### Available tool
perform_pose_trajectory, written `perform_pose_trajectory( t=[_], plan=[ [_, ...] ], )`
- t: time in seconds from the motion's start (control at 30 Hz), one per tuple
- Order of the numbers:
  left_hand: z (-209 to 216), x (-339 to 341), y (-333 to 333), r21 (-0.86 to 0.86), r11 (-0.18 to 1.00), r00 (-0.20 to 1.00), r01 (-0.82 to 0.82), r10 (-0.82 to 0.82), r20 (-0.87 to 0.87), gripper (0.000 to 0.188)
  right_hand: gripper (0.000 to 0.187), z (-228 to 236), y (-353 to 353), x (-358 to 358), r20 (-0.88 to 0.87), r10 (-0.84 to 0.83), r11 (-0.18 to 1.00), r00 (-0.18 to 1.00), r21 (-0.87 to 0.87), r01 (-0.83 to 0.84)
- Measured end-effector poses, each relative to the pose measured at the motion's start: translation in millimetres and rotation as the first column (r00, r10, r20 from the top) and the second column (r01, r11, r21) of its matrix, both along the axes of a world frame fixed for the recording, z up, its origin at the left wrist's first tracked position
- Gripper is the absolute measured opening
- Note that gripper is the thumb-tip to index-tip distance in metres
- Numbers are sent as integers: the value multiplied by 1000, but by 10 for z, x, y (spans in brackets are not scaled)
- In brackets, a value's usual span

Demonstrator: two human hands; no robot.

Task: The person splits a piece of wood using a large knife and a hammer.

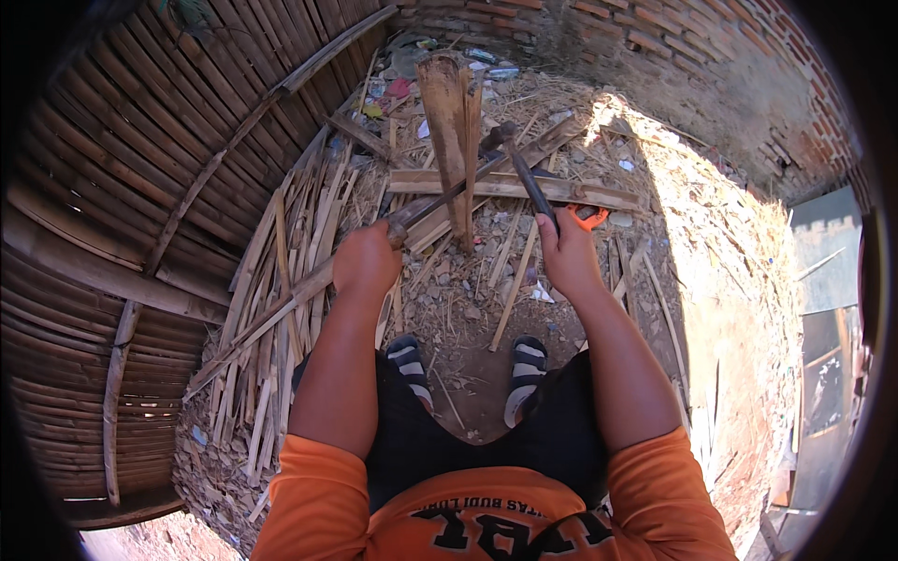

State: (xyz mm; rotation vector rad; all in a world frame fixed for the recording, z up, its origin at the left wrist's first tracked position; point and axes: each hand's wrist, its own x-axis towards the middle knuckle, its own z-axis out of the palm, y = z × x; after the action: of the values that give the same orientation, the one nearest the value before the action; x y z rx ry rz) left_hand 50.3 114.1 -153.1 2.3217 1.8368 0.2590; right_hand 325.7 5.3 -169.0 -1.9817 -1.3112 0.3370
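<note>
My left hand [367, 259] is closed round the wooden handle of a long-bladed machete [438, 202]. The dark blade runs up and to the right, against the lower part of an upright piece of wood [441, 103]. A split separates a narrow strip [473, 131] along that wood's right side. My right hand [569, 254] grips the dark handle of a hammer [530, 180], whose head is close to the blade's far end. Beside my right hand is an orange tool handle [589, 218]; the rest of that tool is hidden.
A plank [524, 185] lies crosswise behind the upright wood's base. Many split wood strips [281, 280] are heaped to the left, by a slatted wall [122, 159]. A brick wall [692, 75] stands at the back. My sandalled feet [526, 369] rest among chips and litter.
</note>
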Motion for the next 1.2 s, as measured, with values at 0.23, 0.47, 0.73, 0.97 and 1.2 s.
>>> perform_pose_trajectory(
  t=[0.23, 0.47, 0.73, 0.97, 1.2],
  plan=[
    [-75, -80, 44, 7, 1000, 1000, -24, 24, 17, 31, 39, 276, 74, -121, -202, -38, 972, 979, 220, 84],
    [-28, 19, 74, -40, 999, 1000, -18, 18, -10, 29, 35, -89, 96, -52, 83, -57, 997, 995, 53, 53],
    [-36, 34, 31, -49, 999, 999, -2, -1, -46, 31, 38, 177, 42, -150, -63, -86, 973, 994, 211, 97],
    [-46, 0, 32, -50, 998, 999, -30, 28, -39, 31, 40, 26, 137, -69, -44, -57, 995, 997, 80, 60],
    [-83, 20, 68, -65, 997, 998, -33, 30, -49, 32, 38, -253, 131, -114, 38, -47, 985, 998, 165, 40]
  ],
)
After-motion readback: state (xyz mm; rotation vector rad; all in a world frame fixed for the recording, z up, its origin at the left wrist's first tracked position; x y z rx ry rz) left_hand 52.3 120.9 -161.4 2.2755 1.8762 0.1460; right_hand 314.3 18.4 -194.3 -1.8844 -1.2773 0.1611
